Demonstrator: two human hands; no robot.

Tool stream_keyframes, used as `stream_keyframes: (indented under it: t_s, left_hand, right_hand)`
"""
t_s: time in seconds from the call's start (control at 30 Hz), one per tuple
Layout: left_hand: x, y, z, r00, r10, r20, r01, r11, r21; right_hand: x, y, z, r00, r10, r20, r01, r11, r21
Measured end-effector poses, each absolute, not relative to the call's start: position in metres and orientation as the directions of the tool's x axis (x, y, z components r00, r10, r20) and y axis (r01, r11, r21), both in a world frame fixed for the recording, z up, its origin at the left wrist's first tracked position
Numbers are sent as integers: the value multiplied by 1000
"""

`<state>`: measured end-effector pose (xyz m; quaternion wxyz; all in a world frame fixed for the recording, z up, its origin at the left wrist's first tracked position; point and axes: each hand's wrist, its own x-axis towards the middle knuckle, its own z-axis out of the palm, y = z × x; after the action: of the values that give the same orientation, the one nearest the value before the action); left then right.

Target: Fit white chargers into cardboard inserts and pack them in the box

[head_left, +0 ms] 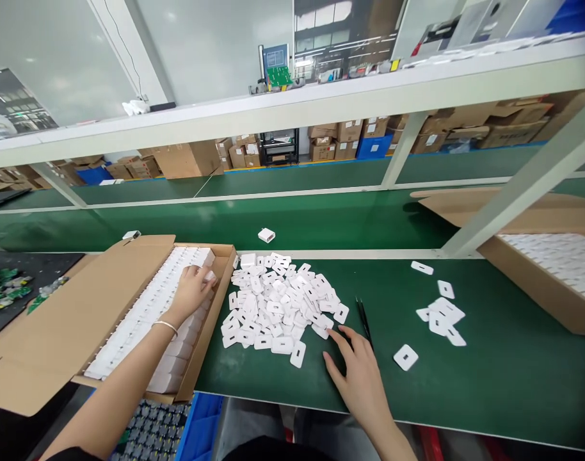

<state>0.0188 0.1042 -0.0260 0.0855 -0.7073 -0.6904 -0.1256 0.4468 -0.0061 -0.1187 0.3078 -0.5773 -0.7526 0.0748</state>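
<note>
My left hand reaches into an open cardboard box packed with rows of white plastic housings. Its fingers are closed on one white housing near the box's far right corner. To the right of the box, a heap of small white rectangular plates with slots lies on the green table. My right hand is at the heap's right edge, thumb and fingers apart, holding nothing; the index fingertip is close to a plate, and I cannot tell if it touches. Black tweezers lie just beyond that hand.
Several loose plates lie on the right of the table. A single white housing sits behind the heap. Another cardboard box with white parts stands at far right. Green circuit boards lie at left. A shelf beam crosses above.
</note>
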Motion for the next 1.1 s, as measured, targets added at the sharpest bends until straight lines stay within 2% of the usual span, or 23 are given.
stream_keyframes:
  t_s: [0.27, 0.37, 0.43, 0.53, 0.63, 0.77, 1.0, 1.1]
  left_hand:
    - [19, 111, -14, -59, 967, 247, 977, 107, -186]
    - [49, 137, 6, -54, 953, 298, 977, 112, -181]
    - [85, 164, 16, -27, 942, 336, 991, 71, -118]
    - [152, 216, 14, 104, 954, 283, 994, -88, -68]
    - [212, 268, -7, 201, 959, 200, 978, -209, 18]
    - [259, 317, -39, 222, 968, 116, 955, -240, 174]
    - [273, 318, -45, 300, 939, 167, 811, -343, 473]
    - [269, 286, -29, 306, 925, 226, 708, -380, 595]
  right_hand:
    - [443, -6, -119, -138, 914, 381, 847, 308, -434]
    - [441, -5, -120, -136, 916, 376, 846, 305, -437]
    - [442, -4, -120, -132, 919, 371, 839, 303, -452]
    - [443, -2, -119, -139, 913, 383, 813, 327, -482]
    - [446, -2, -117, -149, 905, 399, 784, 354, -510]
    - [447, -1, -114, -163, 903, 397, 770, 368, -521]
    - [441, 1, -96, -267, 883, 385, 832, 413, -371]
    - [438, -1, -92, -252, 897, 362, 840, 389, -379]
